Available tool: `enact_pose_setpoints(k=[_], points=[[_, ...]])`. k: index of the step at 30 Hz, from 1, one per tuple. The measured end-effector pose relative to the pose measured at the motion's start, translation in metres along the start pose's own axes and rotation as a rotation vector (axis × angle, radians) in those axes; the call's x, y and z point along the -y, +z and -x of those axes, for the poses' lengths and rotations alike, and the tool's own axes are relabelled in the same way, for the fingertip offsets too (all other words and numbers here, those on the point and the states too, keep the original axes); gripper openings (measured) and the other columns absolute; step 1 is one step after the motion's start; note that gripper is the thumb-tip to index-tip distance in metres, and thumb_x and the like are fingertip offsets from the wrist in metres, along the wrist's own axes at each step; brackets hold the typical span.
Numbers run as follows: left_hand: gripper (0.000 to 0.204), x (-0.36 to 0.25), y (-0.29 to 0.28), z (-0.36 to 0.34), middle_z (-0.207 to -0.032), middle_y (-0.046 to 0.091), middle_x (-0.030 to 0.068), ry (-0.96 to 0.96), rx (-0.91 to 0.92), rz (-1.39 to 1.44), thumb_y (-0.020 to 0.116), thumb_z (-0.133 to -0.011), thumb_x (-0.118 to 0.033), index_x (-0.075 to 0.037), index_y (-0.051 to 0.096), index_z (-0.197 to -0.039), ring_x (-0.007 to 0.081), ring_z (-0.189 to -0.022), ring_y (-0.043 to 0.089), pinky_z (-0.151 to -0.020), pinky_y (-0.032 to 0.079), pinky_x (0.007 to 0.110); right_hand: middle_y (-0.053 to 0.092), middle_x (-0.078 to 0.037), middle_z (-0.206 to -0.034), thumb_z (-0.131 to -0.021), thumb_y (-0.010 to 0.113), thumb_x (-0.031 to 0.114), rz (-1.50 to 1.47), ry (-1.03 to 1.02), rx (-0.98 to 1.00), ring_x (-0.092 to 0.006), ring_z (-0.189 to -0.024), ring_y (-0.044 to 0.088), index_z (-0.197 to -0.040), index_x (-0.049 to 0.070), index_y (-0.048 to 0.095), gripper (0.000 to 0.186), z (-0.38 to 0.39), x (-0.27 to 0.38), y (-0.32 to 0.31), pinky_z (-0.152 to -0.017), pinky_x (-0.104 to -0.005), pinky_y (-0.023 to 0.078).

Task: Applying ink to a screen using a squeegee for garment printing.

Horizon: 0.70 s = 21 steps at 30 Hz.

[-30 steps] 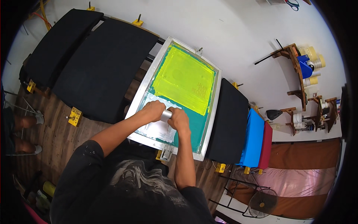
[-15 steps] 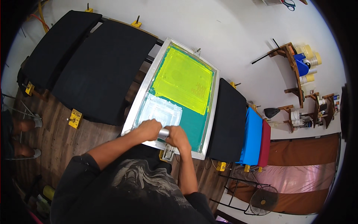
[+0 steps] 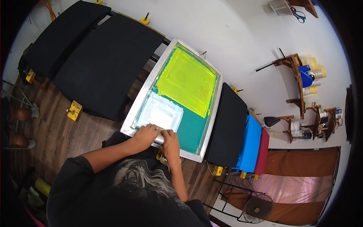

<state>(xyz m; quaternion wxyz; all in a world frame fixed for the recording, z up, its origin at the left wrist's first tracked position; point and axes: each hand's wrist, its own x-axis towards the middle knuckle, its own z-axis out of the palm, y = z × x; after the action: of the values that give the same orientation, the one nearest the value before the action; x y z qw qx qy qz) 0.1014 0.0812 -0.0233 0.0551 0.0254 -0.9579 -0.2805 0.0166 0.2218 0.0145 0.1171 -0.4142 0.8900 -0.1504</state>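
Both of my hands grip a metal squeegee near the close edge of a silver-rimmed printing screen. My left hand is closed over its left part, and my right hand wraps its right end. The squeegee's lower edge is hidden behind my fingers. Just beyond my hands, a patch of white ink covers the near left of the green mesh. A larger layer of bright yellow-green ink spreads across the far half, with faint lettering at its right.
Black cloth-covered boards stand to the left, another black board to the right, then a blue board and a red one. Yellow clamp blocks line their ends. A fan stands lower right; a person's legs show at far left.
Both hands have drawn the squeegee toward my body, to the screen's near edge. More of the white patch shows now. The whole view has shifted slightly.
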Motion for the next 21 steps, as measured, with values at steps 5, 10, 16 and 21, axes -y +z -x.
enact_pose_setpoints(k=[5, 10, 16, 21], points=[[0.024, 0.002, -0.041, -0.042, -0.089, 0.067, 0.0208, -0.132, 0.176, 0.149, 0.065, -0.069, 0.001, -0.001, 0.068, -0.093, 0.0383, -0.089, 0.067, -0.078, 0.055, 0.046, 0.066, -0.019, -0.099, -0.061, 0.067, -0.001, 0.051, -0.029, 0.133, -0.0397, -0.092, 0.062, -0.106, 0.005, 0.067, 0.045, -0.04, -0.007, -0.032, -0.084, -0.0454, 0.052], [0.022, 0.037, -0.044, -0.112, -0.084, 0.069, 0.0233, -0.144, 0.129, 0.066, 0.067, -0.068, 0.001, -0.002, 0.07, -0.09, 0.0393, -0.084, 0.068, -0.074, 0.056, 0.046, 0.068, -0.021, -0.101, -0.068, 0.068, 0.005, 0.132, 0.064, 0.212, -0.0382, -0.096, 0.065, -0.11, 0.009, 0.068, 0.042, -0.119, -0.031, -0.041, -0.082, -0.0458, 0.055], [0.021, 0.048, -0.039, -0.132, -0.083, 0.069, 0.0238, -0.081, 0.181, -0.003, 0.068, -0.067, 0.003, 0.0, 0.071, -0.088, 0.0391, -0.082, 0.069, -0.074, 0.056, 0.045, 0.07, -0.019, -0.102, -0.068, 0.066, 0.008, 0.168, 0.112, 0.313, -0.0371, -0.096, 0.066, -0.108, 0.012, 0.071, 0.041, -0.142, -0.038, -0.039, -0.085, -0.0433, 0.054], [0.02, 0.041, -0.033, -0.12, -0.081, 0.069, 0.0238, -0.081, 0.088, 0.026, 0.065, -0.068, 0.005, 0.0, 0.071, -0.086, 0.0388, -0.08, 0.069, -0.072, 0.056, 0.045, 0.07, -0.019, -0.098, -0.067, 0.066, 0.006, 0.132, 0.131, 0.243, -0.0364, -0.093, 0.067, -0.102, 0.011, 0.072, 0.037, -0.125, -0.033, -0.035, -0.083, -0.0437, 0.054]])
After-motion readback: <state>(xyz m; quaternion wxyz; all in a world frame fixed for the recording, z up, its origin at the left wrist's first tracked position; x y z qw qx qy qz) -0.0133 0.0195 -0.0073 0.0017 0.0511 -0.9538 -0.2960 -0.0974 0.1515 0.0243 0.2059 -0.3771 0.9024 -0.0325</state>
